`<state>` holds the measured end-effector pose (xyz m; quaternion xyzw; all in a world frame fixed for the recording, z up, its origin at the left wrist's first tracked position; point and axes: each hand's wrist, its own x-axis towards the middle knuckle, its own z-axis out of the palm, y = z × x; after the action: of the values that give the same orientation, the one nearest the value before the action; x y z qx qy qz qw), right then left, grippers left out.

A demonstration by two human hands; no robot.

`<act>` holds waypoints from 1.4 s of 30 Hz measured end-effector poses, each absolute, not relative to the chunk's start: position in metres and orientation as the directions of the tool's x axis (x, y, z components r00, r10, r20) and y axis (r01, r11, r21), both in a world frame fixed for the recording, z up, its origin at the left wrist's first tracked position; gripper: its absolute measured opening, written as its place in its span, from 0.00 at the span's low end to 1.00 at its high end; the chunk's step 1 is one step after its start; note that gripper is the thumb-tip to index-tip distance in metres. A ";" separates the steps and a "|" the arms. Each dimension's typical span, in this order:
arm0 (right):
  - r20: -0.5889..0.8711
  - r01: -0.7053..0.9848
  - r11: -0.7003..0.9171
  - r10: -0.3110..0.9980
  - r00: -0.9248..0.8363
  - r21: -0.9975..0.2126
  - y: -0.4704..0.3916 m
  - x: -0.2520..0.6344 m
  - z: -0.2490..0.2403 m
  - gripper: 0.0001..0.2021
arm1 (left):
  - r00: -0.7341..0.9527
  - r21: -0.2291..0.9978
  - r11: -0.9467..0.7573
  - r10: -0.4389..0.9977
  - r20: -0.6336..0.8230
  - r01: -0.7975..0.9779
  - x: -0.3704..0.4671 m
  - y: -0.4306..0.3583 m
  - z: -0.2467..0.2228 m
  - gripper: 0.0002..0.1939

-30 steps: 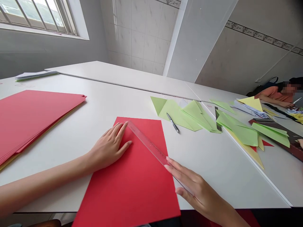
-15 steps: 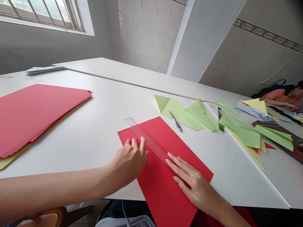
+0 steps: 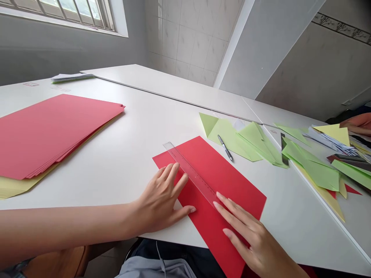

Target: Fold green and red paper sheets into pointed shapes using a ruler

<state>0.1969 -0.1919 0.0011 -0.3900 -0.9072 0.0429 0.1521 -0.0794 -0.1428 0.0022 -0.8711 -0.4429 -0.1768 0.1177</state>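
A red sheet [image 3: 223, 170] lies at an angle on the white table, its near corner hanging past the front edge. Across it rests a clear ruler [image 3: 196, 178], whose far end sticks out over the sheet's upper left edge. My left hand [image 3: 165, 197] is spread at the sheet's left edge, fingertips beside the ruler and thumb on the red paper. My right hand [image 3: 249, 231] has its fingers apart, with fingertips at the ruler's near end and on the sheet.
A stack of red sheets [image 3: 58, 135] over yellow ones lies left. Green papers [image 3: 228, 139] and a pen [image 3: 225, 148] are beyond the sheet. More green folded paper [image 3: 313, 164] and yellow paper [image 3: 336, 133] lie right. A person's arm [image 3: 359, 123] shows at the right edge.
The view has shifted, so the table things sit further right. My left thumb has spread away from its fingers onto the red sheet. My right hand stays at the ruler's near end.
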 end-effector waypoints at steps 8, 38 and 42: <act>0.229 0.654 0.704 0.710 -0.666 -0.278 -0.171 0.214 0.013 0.23 | 0.528 0.013 -0.582 0.747 0.404 0.813 -0.105 -0.130 0.002 0.14; 0.252 0.451 0.878 0.478 -0.841 -0.160 -0.089 0.131 0.010 0.27 | 0.587 -0.139 -0.579 0.732 0.345 0.803 -0.119 -0.126 0.002 0.32; 0.261 0.449 0.883 0.469 -0.844 -0.135 -0.087 0.129 0.012 0.26 | 0.596 -0.124 -0.591 0.735 0.323 0.797 -0.120 -0.125 0.004 0.33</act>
<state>0.1291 -0.0868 0.0117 -0.2394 -0.9595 0.0344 0.1446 -0.1200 -0.1249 0.0039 -0.8839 -0.4334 -0.1195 0.1286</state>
